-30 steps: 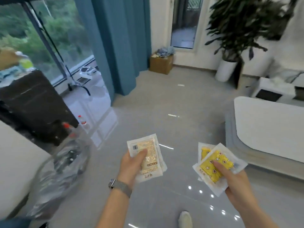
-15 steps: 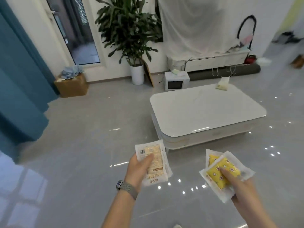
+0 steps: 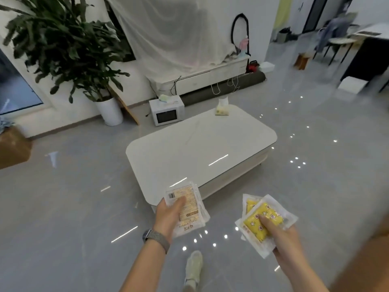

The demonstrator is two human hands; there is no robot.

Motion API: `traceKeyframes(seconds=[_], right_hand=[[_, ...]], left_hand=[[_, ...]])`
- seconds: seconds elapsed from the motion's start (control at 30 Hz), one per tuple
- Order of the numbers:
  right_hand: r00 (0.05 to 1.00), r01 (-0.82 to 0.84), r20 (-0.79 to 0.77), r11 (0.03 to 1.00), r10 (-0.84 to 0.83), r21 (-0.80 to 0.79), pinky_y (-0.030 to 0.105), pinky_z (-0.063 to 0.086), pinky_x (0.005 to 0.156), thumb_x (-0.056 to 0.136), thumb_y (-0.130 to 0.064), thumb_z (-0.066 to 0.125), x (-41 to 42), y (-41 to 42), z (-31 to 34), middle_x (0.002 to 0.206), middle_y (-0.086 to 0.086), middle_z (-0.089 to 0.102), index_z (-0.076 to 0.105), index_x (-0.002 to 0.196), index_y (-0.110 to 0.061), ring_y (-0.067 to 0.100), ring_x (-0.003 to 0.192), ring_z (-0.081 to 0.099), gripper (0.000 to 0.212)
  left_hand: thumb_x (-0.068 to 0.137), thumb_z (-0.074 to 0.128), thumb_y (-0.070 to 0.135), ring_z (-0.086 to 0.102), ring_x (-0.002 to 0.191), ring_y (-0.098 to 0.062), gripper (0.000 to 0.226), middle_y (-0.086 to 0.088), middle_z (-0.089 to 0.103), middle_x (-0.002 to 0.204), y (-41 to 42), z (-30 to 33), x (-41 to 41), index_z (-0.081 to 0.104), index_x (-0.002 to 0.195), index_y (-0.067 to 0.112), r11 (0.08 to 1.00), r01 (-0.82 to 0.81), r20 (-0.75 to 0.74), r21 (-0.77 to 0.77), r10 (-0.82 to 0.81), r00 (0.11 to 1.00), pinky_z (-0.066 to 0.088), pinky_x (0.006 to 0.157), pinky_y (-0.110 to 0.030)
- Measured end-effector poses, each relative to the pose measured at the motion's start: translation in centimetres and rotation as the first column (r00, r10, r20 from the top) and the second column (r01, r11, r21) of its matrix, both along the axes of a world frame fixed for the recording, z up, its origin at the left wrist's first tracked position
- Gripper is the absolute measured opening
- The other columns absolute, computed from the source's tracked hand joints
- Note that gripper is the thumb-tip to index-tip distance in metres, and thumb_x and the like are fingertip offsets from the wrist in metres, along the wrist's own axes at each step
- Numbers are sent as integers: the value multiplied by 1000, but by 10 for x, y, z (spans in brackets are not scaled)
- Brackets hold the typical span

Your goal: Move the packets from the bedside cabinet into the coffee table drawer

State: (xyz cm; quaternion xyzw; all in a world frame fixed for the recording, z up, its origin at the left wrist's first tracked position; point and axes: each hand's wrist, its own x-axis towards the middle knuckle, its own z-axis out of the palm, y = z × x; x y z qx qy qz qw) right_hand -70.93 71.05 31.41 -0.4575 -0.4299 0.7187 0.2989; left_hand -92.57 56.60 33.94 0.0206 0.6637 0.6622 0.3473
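Head view: we carry packets in both grips, left hand (image 3: 168, 216) curled round the tan packets (image 3: 187, 207), right hand (image 3: 284, 239) pinching the yellow packets (image 3: 262, 220), both just short of the bench's (image 3: 200, 148) near corner, presumably bound for its unseen drawer.

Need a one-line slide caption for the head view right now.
Left hand grips tan packets, right hand grips yellow packets, both short of the white coffee table.
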Motion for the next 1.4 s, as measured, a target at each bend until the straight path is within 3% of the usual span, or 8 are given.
traceKeyframes(seconds=[0.13, 0.3, 0.47, 0.67, 0.83, 1.03, 1.23, 1.4], right_hand=[[1000, -16, 21, 1000, 16, -1, 50, 57, 78, 86, 1, 65, -29, 73, -18, 99, 19, 72, 61, 112, -6, 35, 88, 71, 27], [999, -20, 39, 997, 23, -78, 46, 59, 69, 81, 1, 71, -80, 174, -58, 110, 21, 67, 45, 128, -6, 34, 93, 70, 55], [996, -91, 1, 968, 94, -235, 41, 60, 65, 84, 3, 66, -94, 254, -57, 102, 18, 72, 59, 116, -7, 33, 89, 71, 34], [981, -164, 46, 926, 190, -340, 45, 59, 73, 83, 0, 68, -89, 347, -83, 102, 19, 72, 62, 112, -4, 36, 91, 71, 30], [921, -296, 138, 886, 364, -357, 45, 58, 76, 81, -3, 71, -97, 414, -167, 101, 19, 72, 62, 114, -1, 35, 91, 71, 34], [778, -496, 213, 787, 590, -367, 39, 59, 74, 83, -3, 70, -133, 468, -315, 98, 17, 73, 63, 110, -2, 30, 88, 72, 27], [537, -752, 331, 619, 776, -229, 44, 54, 92, 86, -13, 70, -201, 504, -473, 103, 12, 73, 68, 104, -8, 26, 95, 71, 19], [318, -947, 675, 263, 666, 186, 25, 48, 88, 88, -17, 64, -267, 504, -562, 116, 3, 65, 66, 109, -14, 18, 105, 63, 21]], left_hand=[[91, 62, 8, 72, 86, -23, 11, -6, 74, 94, 69, -20, -27, 68, 98, 13, 999, -12, 12, -35, 13, 1000, 59, 72, -36], [90, 62, 9, 71, 85, -23, 10, -6, 74, 94, 157, -59, -67, 67, 97, 14, 996, -39, 40, -85, 42, 998, 57, 69, -34], [93, 59, 7, 70, 82, -24, 11, -10, 72, 94, 230, -78, -69, 66, 100, 9, 988, -50, 113, -149, 67, 991, 58, 57, -28], [92, 59, 7, 70, 83, -28, 10, -11, 72, 94, 307, -107, -67, 65, 98, 10, 978, -53, 110, -202, 76, 991, 58, 69, -36], [88, 63, 5, 71, 85, -31, 12, -13, 74, 93, 359, -188, -60, 68, 99, 8, 972, -118, 129, -202, 145, 981, 56, 75, -40], [86, 65, 5, 71, 82, -32, 10, -14, 74, 90, 394, -322, -55, 67, 96, 6, 964, -79, 131, -253, 115, 985, 57, 74, -41], [87, 67, 16, 73, 75, -20, 11, -3, 76, 86, 412, -446, -86, 65, 98, 16, 951, 62, 13, -303, -61, 998, 58, 67, -32], [93, 58, 20, 73, 73, -15, 9, 2, 76, 81, 423, -523, -115, 65, 97, 17, 958, 74, -152, -277, -120, 981, 58, 65, -29]])
